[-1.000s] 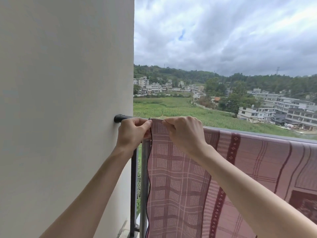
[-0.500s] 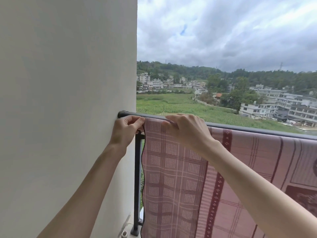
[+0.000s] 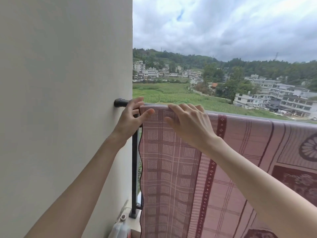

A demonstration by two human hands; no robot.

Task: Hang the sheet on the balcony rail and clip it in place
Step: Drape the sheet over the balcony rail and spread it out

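Observation:
A pink and maroon patterned sheet (image 3: 171,169) hangs draped over the dark balcony rail (image 3: 120,102), its left edge close to the wall. My left hand (image 3: 132,117) is at the sheet's top left corner with fingers spread; the thumb touches the cloth and the fingers reach over the rail. My right hand (image 3: 190,122) lies with straight fingers on the sheet's top fold, just right of the left hand. No clip is visible in either hand or on the rail.
A plain white wall (image 3: 65,100) fills the left side, where the rail ends in a round fitting. A black upright post (image 3: 135,169) stands beside the sheet's edge. A white plastic jug (image 3: 120,227) sits on the floor at the post's base. Fields and buildings lie beyond.
Both hands have let go of their pinch on the sheet's top edge and now lie with fingers spread on it. The view has tilted a little.

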